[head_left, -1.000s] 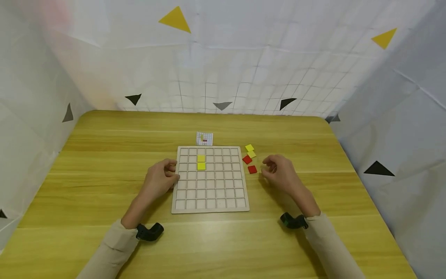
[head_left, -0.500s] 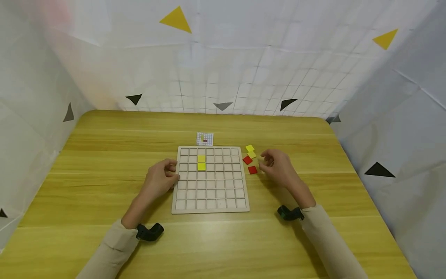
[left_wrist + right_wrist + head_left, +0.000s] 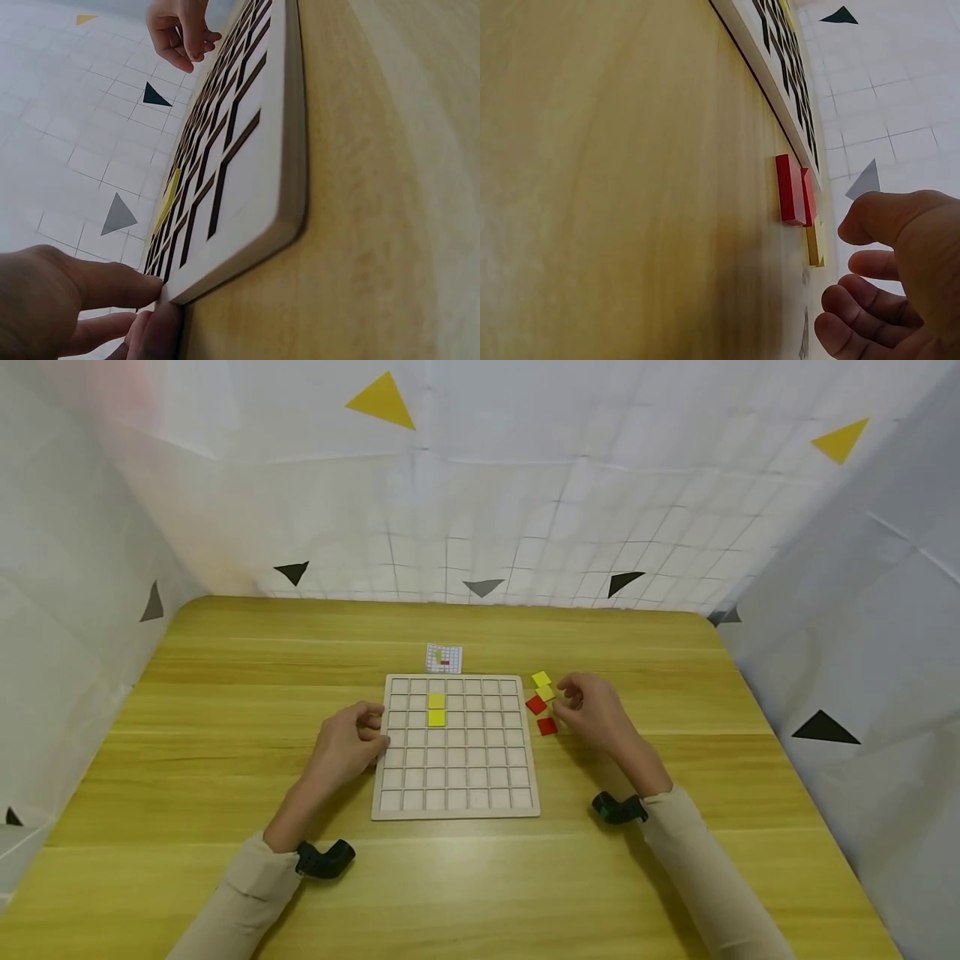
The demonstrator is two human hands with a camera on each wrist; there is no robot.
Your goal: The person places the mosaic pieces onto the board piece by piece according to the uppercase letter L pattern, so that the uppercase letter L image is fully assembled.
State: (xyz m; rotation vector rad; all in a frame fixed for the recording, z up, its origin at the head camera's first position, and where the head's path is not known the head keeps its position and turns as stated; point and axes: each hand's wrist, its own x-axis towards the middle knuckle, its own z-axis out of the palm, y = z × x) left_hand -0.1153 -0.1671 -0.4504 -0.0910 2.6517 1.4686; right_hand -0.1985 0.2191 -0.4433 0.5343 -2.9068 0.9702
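A pale wooden grid board (image 3: pixel 456 816) lies flat, with two yellow square tiles (image 3: pixel 437 710) in one column near its far side. At the board's left edge, my left hand (image 3: pixel 343 743) grips the rim between thumb and fingers. To the right of the board lie two loose yellow tiles (image 3: pixel 542 678), one overlapping the other. Closer in are two red tiles (image 3: pixel 547 727), one of them touching a yellow one. My right hand (image 3: pixel 596 712) hovers just right of these tiles, its fingers loosely bent and holding nothing; in the right wrist view a gap shows between thumb and tiles (image 3: pixel 791 191).
Beyond the board's far edge lies a small printed card (image 3: pixel 444 658) with a grid and coloured squares. The wooden table (image 3: pixel 480 893) reaches back to a white sheet wall (image 3: pixel 480 510) marked with triangles. Each wrist carries a black camera (image 3: pixel 325 859).
My right hand has shifted left and away from me, nearer the loose yellow tiles. The left hand has stayed at the board's edge, and the tiles lie as before.
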